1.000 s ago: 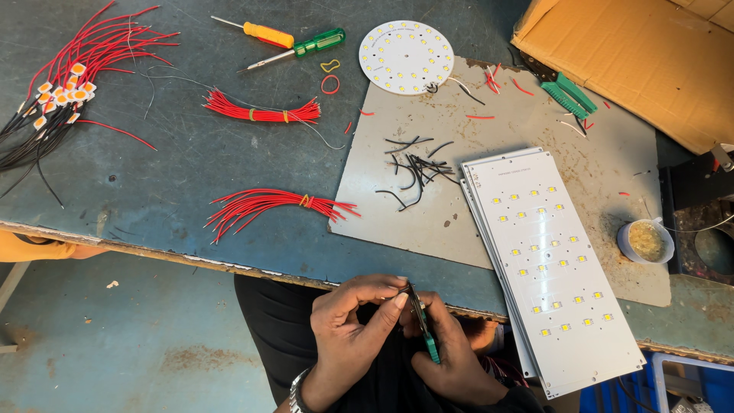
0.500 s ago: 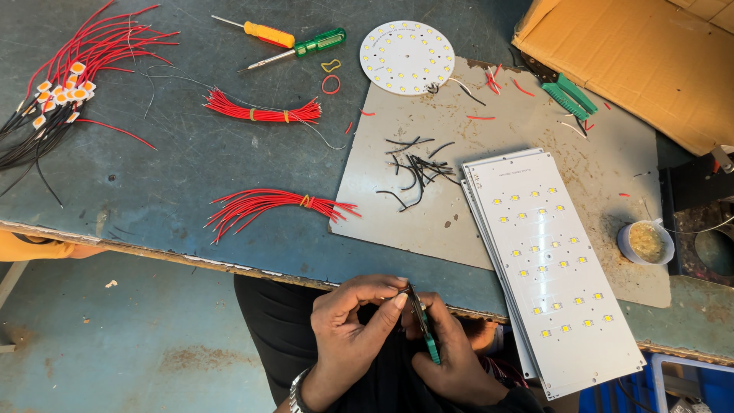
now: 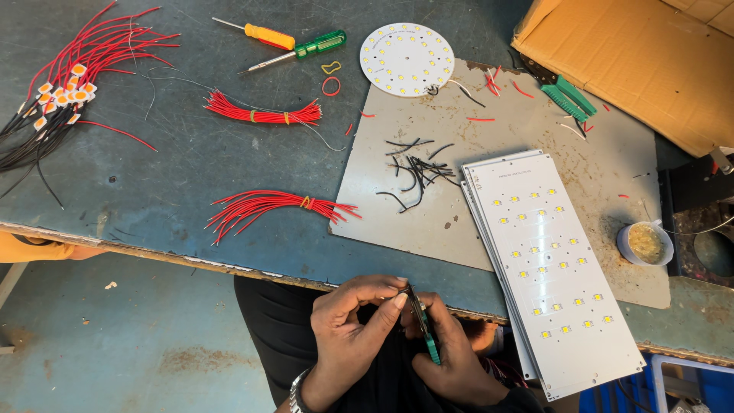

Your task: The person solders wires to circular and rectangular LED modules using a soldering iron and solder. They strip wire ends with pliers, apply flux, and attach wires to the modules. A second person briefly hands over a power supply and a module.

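Below the table's near edge, over my lap, my right hand (image 3: pixel 451 356) grips a small green-handled cutter (image 3: pixel 425 327). My left hand (image 3: pixel 353 325) pinches something thin at the cutter's jaws; it is too small to make out. Loose black wire pieces (image 3: pixel 417 168) lie on the grey board (image 3: pixel 382 206) just beyond my hands. A stack of long white LED panels (image 3: pixel 547 260) rests to the right, overhanging the table edge.
Two bundles of red wires (image 3: pixel 264 115) (image 3: pixel 267 206) lie on the blue table. Wired LED chips (image 3: pixel 61 95) sit far left. Two screwdrivers (image 3: pixel 275 42), a round LED board (image 3: pixel 407 59), a cardboard box (image 3: pixel 642 61), green pliers (image 3: pixel 569 95) and a small paste cup (image 3: pixel 644 243) stand further out.
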`<state>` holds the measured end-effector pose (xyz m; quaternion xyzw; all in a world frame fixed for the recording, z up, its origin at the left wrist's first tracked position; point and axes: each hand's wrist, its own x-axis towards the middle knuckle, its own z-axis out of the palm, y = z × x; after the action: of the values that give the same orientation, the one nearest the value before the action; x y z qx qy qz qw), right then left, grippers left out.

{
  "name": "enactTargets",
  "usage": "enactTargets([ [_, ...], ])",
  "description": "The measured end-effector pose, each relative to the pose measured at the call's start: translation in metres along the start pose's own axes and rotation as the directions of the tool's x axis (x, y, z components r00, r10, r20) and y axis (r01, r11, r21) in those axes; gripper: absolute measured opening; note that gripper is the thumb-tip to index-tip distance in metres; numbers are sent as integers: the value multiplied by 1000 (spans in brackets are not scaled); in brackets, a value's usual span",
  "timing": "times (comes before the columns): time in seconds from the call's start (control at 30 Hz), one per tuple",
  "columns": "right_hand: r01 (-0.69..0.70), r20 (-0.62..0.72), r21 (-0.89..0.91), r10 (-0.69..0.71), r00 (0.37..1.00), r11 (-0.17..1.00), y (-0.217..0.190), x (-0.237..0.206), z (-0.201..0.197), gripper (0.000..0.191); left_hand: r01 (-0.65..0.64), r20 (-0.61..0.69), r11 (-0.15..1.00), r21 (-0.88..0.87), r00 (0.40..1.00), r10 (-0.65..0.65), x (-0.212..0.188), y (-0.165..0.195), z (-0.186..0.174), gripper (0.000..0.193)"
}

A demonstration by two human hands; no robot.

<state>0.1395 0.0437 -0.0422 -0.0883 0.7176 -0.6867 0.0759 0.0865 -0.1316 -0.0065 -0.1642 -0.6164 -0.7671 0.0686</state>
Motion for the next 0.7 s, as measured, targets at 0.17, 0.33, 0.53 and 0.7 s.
enactTargets([
  [0.17, -3, -1, -6, 3, 1000, 1000, -1, 0, 0, 70, 9, -2, 1000, -24, 1000, -9, -1, -1, 1, 9],
  [0.33, -62, -37, -9, 62, 997, 998, 2, -1, 0, 65, -20, 10, 1000, -18, 1000, 20, -1, -2, 0, 10],
  [0.53, -38, -80, -63, 32, 996, 997, 4, 0, -3, 51, -3, -16, 1000, 14, 1000, 4, 5, 5, 5, 9],
  [0.7, -70, -112, -98, 59, 992, 993, 5, 2, -4, 47, 34, -44, 985, 170, 999, -27, 11, 21, 8, 18],
])
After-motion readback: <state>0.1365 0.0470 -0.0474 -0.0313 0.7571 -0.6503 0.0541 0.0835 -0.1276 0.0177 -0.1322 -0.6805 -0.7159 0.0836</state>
